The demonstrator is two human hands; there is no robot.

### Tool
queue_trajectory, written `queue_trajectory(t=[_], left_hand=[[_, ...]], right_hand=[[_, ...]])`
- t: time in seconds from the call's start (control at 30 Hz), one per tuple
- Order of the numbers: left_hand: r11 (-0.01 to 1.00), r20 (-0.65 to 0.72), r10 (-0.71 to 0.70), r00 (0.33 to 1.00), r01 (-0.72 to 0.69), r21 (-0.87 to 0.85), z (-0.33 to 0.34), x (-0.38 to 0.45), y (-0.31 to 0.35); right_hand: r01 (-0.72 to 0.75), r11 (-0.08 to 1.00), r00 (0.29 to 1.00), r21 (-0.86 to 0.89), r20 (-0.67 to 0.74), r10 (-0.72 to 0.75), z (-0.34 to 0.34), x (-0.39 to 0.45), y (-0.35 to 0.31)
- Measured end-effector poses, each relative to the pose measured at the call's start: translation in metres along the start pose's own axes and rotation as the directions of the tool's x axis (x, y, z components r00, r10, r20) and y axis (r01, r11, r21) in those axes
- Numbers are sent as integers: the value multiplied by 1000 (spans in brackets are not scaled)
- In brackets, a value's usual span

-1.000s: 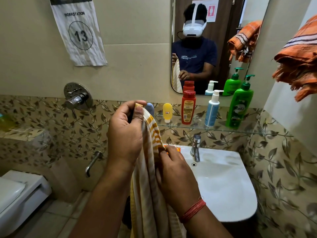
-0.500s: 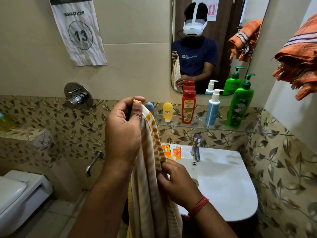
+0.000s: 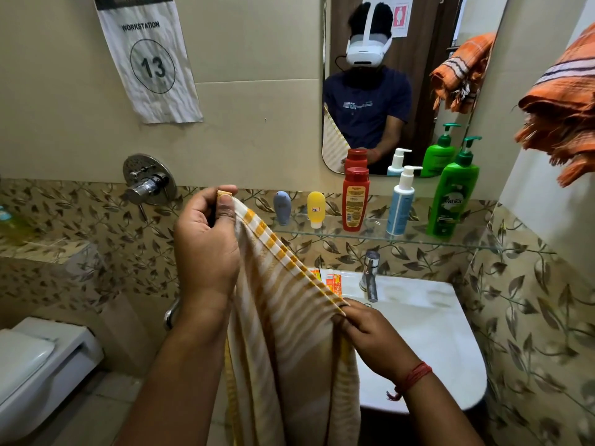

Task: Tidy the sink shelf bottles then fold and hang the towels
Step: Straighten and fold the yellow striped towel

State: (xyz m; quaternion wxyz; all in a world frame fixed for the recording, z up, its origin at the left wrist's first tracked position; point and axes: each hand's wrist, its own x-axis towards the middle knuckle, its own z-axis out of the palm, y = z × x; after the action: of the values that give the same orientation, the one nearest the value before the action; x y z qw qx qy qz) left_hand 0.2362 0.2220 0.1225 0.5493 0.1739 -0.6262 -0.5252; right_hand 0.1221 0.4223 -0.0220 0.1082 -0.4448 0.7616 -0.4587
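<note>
- Head view: nearest the camera, the left hand (image 3: 206, 243) pinches one top corner of the striped towel (image 3: 289, 333) between thumb and curled fingers, held high.
- The right hand (image 3: 370, 336) pinches the top edge lower down and to the right, fingers curled round the cloth.
- Between the two grips the edge runs taut on a slope, and the rest of the towel hangs down in front of the sink (image 3: 428, 323), out of the frame at the bottom.
- I judge this towel to be mid-fold: the edge is stretched out between the hands, but whether any fold is already made I cannot tell, and it is not hung.
- Beyond the hands, some small orange packets (image 3: 331, 280) lie on the sink's back rim beside the tap (image 3: 370, 275).
- Further back, the glass shelf (image 3: 380, 238) carries five bottles upright in a row, rising in height from left to right: grey (image 3: 282, 207), yellow (image 3: 316, 209), red (image 3: 355, 199), white pump (image 3: 401, 202), green pump (image 3: 452, 194).
- That part of the task looks done.
- At far right an orange towel (image 3: 560, 101) hangs bunched and crumpled; it appears unfolded and left to do.
</note>
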Motion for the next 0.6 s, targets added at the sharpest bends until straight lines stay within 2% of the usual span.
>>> queue_trajectory(t=[0.07, 0.13, 0.27, 0.43, 0.5, 0.6], left_hand=[[1000, -35, 0, 999, 0, 13, -3, 4, -2], [1000, -63, 6, 998, -5, 25, -5, 7, -4], [999, -90, 13, 996, -10, 36, -3, 7, -6], [999, -75, 16, 997, -14, 31, -2, 6, -10], [999, -63, 30, 998, -27, 43, 1, 5, -11], [998, -40, 45, 998, -43, 46, 1, 4, -9]], right_hand=[[-20, 964, 996, 265, -79, 43, -2, -5, 0], [-30, 908, 985, 417, -144, 98, -3, -7, 1], [-20, 925, 979, 380, -181, 96, -11, -4, 2], [-79, 984, 985, 157, -138, 101, -19, -5, 21], [-108, 981, 987, 164, -103, 126, -19, -6, 25], [-122, 955, 984, 269, -90, 152, -20, -9, 22]])
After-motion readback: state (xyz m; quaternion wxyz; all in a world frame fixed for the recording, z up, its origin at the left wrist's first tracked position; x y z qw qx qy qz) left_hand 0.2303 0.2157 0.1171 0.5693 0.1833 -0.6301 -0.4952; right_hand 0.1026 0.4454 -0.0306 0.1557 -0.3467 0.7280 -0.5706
